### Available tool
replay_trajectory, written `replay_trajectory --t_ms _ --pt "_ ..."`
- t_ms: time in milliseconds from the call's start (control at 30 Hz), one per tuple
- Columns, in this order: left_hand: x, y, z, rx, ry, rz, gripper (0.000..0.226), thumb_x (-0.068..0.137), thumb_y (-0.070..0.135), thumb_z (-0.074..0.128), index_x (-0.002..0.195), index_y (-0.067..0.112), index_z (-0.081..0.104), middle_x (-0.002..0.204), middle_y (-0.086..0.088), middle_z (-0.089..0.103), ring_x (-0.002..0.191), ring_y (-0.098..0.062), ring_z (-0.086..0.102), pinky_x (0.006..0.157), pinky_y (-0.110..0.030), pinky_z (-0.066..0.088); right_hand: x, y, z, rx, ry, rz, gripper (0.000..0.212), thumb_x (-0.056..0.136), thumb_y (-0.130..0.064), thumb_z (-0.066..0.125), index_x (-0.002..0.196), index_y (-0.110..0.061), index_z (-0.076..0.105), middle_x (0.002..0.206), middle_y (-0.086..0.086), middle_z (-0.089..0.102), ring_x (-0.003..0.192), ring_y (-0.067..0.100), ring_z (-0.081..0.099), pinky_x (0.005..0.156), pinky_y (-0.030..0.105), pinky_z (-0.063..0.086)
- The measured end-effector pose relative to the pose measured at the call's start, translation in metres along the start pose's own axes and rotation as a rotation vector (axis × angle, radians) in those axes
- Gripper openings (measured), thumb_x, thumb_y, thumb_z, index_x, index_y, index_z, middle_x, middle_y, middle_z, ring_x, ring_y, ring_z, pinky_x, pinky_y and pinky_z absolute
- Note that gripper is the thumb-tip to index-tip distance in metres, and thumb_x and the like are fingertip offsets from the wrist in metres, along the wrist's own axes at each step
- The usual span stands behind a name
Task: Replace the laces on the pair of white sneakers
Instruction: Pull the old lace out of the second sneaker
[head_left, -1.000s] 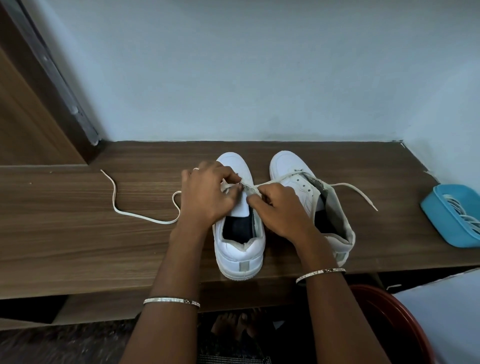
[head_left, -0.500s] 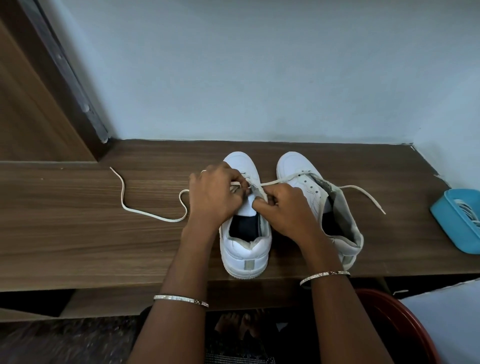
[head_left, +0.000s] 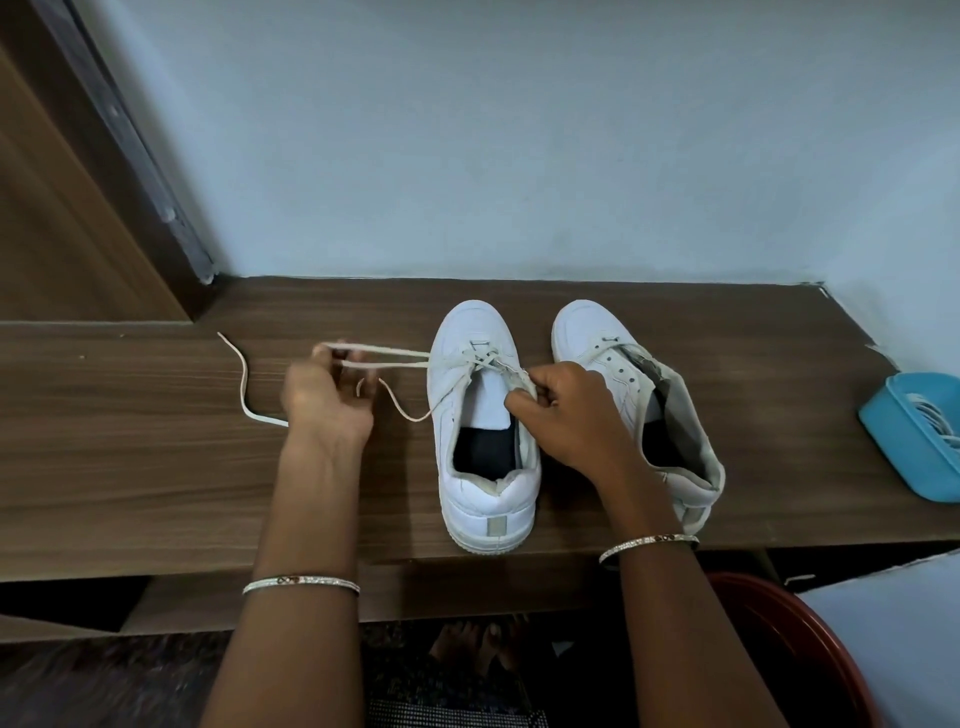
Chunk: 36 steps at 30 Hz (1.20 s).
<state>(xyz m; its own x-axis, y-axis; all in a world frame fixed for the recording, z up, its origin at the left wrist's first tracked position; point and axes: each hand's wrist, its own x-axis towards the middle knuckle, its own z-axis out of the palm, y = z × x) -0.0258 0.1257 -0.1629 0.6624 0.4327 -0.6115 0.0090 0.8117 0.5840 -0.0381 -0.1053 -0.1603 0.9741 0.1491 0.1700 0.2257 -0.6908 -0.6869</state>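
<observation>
- A white sneaker (head_left: 485, 415) stands mid-shelf, toe to the wall, its heel just short of the front edge of the wooden shelf (head_left: 156, 467).
- Its lace (head_left: 387, 365) crosses the lowest eyelets and runs out leftward in two taut strands; the loose end trails in a curve over the bare wood farther left.
- The left hand (head_left: 324, 400), blurred, holds the strands in its curled fingers, clear of the shoe's side.
- The right hand (head_left: 566, 410) pinches the sneaker's right eyelet flap beside the tongue.
- The second sneaker (head_left: 639, 395) stands just beside it on the right, partly behind the right wrist, with its collar sagging outward.
- A narrow strip of wood lies between both toes and the pale wall (head_left: 519, 156).
- Left of the hands the shelf runs bare to a wooden door frame (head_left: 104, 182).
- To the right, open wood separates the pair from a blue basket (head_left: 904, 457), which the frame's edge cuts off.
- A bangle (head_left: 301, 582) circles each wrist; below the front edge at lower right sits a red round tub (head_left: 795, 649).
</observation>
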Motion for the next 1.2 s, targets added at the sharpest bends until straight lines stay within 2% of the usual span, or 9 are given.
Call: replay_trajectory --t_ms 67,133,200,300,367,500,700,1000,1200 --pt "0.0 -0.007 -0.003 0.165 0.194 0.153 0.017 0.099 0.009 0.044 0.099 0.012 0.061 0.086 0.002 0.061 0.067 -0.012 0.06 0.055 -0.02 0.049 0.0 -0.001 0.0 0.001 0.0 0.009 0.041 0.079 -0.025 0.063 0.054 -0.015 0.033 0.048 -0.005 0.034 0.05 0.012 0.033 0.053 0.03 0.03" --pt "-0.001 -0.007 -0.002 0.431 0.295 0.651 0.019 0.089 0.007 0.052 0.105 0.012 0.061 0.095 0.002 0.061 0.076 -0.01 0.057 0.067 -0.013 0.046 0.0 -0.002 0.0 0.005 -0.005 0.012 0.042 0.081 -0.024 0.064 0.054 -0.015 0.033 0.048 -0.005 0.034 0.05 0.012 0.032 0.054 0.03 0.03" --pt "-0.009 -0.008 0.001 0.698 0.0 1.076 0.018 0.084 0.014 0.061 0.1 0.02 0.068 0.1 0.002 0.066 0.081 -0.007 0.06 0.074 -0.015 0.046 -0.001 -0.003 0.0 0.009 -0.008 0.011 0.042 0.082 -0.023 0.065 0.054 -0.016 0.034 0.049 -0.005 0.035 0.05 0.012 0.033 0.054 0.03 0.03" --pt "-0.026 -0.018 0.012 1.018 -0.567 1.083 0.008 0.082 0.025 0.071 0.085 0.031 0.075 0.087 0.015 0.071 0.083 -0.008 0.064 0.075 -0.027 0.049 0.0 -0.004 0.0 0.013 -0.021 0.007 0.042 0.082 -0.023 0.065 0.054 -0.016 0.035 0.049 -0.004 0.036 0.05 0.012 0.034 0.054 0.03 0.029" --pt "-0.034 -0.029 0.018 1.278 -0.716 1.144 0.009 0.078 0.039 0.073 0.081 0.032 0.077 0.081 0.02 0.068 0.082 -0.008 0.061 0.078 -0.032 0.049 0.0 -0.004 0.0 0.015 -0.028 0.007 0.041 0.083 -0.024 0.065 0.055 -0.016 0.037 0.049 -0.004 0.037 0.05 0.011 0.035 0.053 0.03 0.029" --pt "-0.04 -0.037 0.024 1.573 -0.607 1.227 0.029 0.071 0.057 0.058 0.079 0.035 0.073 0.085 0.013 0.07 0.089 -0.017 0.063 0.084 -0.043 0.049 0.001 0.0 -0.001 0.016 -0.023 -0.007 0.041 0.084 -0.027 0.065 0.055 -0.015 0.038 0.049 -0.004 0.039 0.05 0.012 0.037 0.053 0.032 0.03" --pt "-0.046 -0.05 0.032 1.749 -0.484 1.183 0.015 0.077 0.043 0.068 0.083 0.03 0.068 0.093 0.009 0.066 0.091 -0.018 0.063 0.082 -0.036 0.045 0.001 0.001 -0.001 0.02 -0.024 -0.012 0.041 0.083 -0.025 0.064 0.054 -0.016 0.036 0.048 -0.003 0.038 0.05 0.011 0.037 0.053 0.032 0.03" --pt "-0.035 -0.03 0.019 1.054 -0.609 0.582 0.011 0.086 0.014 0.074 0.076 0.017 0.074 0.075 0.002 0.072 0.059 -0.009 0.059 0.053 -0.025 0.049 0.0 0.001 -0.002 0.044 -0.028 -0.005 0.044 0.084 -0.022 0.064 0.054 -0.017 0.032 0.05 -0.004 0.035 0.049 0.011 0.032 0.054 0.031 0.029" --pt "-0.008 0.002 0.012 0.23 -0.105 0.323 0.004 0.097 0.013 0.052 0.1 0.013 0.056 0.071 0.001 0.063 0.058 -0.012 0.063 0.048 -0.023 0.047 0.0 0.0 -0.002 0.051 -0.041 0.016 0.043 0.086 -0.023 0.064 0.055 -0.015 0.035 0.05 -0.003 0.036 0.05 0.011 0.032 0.053 0.031 0.028"
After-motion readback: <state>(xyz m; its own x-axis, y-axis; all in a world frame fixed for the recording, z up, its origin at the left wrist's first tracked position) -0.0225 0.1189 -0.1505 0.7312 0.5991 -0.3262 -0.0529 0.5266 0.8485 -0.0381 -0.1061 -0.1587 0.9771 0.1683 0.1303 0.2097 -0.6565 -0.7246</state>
